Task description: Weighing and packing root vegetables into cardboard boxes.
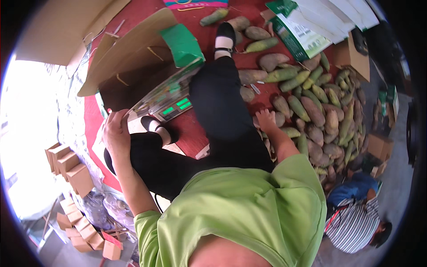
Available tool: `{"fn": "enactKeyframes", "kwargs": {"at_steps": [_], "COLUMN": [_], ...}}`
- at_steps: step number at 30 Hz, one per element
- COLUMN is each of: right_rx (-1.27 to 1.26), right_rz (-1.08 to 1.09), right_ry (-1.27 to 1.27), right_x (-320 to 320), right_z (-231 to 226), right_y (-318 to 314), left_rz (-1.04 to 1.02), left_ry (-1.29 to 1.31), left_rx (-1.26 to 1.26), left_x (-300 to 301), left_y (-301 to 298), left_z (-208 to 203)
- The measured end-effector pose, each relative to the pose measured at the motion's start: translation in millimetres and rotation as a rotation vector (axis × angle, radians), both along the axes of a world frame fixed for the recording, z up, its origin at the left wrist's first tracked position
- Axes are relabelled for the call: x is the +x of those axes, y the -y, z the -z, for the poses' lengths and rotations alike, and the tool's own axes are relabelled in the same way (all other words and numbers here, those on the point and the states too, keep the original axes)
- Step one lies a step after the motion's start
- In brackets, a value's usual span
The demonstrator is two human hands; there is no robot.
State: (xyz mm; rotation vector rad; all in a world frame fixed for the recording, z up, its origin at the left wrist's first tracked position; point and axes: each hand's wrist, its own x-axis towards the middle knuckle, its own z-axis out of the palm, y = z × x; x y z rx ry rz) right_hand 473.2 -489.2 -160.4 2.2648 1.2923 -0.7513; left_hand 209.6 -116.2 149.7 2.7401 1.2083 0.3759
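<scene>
My left hand [116, 133] has its fingers bent over the near corner of a large open cardboard box [133, 49], gripping its edge. The box's inside is dark, and a green flap [181, 44] folds out at its far right. Beside the box, partly covered by it, a scale [171, 109] shows lit green displays. My right hand [266, 121] rests with fingers apart on the left edge of a big heap of green and reddish radishes [315, 111]. A reddish radish [279, 119] lies against it. I cannot see it lifting anything.
Red carpet [191, 133] lies under my feet. Green-and-white cartons [302, 38] stand at the far right. Small brown boxes [80, 178] are stacked at the left, near plastic bags [95, 209]. Another person in a striped shirt [353, 224] is at the lower right.
</scene>
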Motion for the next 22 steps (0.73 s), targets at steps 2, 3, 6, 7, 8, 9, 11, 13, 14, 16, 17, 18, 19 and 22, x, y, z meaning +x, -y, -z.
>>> {"fn": "enactKeyframes", "kwargs": {"at_steps": [2, 3, 6, 7, 8, 9, 11, 13, 14, 16, 17, 18, 19, 22], "right_rx": [-0.043, -0.101, -0.097, -0.090, -0.135, -0.181, -0.136, -0.056, -0.052, 0.141, 0.326, 0.328, 0.586, 1.164], "right_rz": [-0.007, 0.014, -0.069, -0.086, -0.089, -0.091, -0.011, 0.180, 0.162, 0.382, 0.541, 0.536, 0.722, 1.237], "right_ry": [-0.004, -0.008, 0.058, 0.068, 0.068, 0.069, 0.047, 0.029, 0.034, 0.066, 0.091, 0.109, -0.021, -0.700], "right_x": [-3, -5, -10, -10, -9, -8, -8, -3, 1, 11, 18, 36, 60, 77], "right_z": [6, 8, 11, 12, 13, 14, -3, -6, -12, -25, -20, -5, 12, -11], "right_y": [-5, -6, -8, -8, -9, -8, -19, -14, -15, -17, -12, 6, 35, 11], "left_rz": [-0.035, -0.043, -0.058, -0.042, -0.058, -0.051, -0.061, -0.059, -0.048, -0.063, -0.046, -0.020, 0.008, 0.014], "left_ry": [-0.009, -0.018, -0.047, -0.041, -0.031, -0.036, -0.060, -0.061, -0.076, -0.067, -0.064, -0.054, -0.041, -0.085], "left_rx": [-0.035, -0.037, -0.023, -0.014, -0.011, -0.009, 0.022, 0.044, 0.065, 0.080, 0.085, 0.087, 0.072, 0.078], "left_x": [0, 1, -1, -3, -3, -2, -5, -4, -5, -12, -13, -10, -2, -13], "left_y": [0, 0, -1, -3, -4, -4, -3, -3, -2, -2, -2, -2, -3, -1], "left_z": [-1, -3, -3, -3, -2, -1, 1, 3, 3, 3, 3, 3, 5, 5]}}
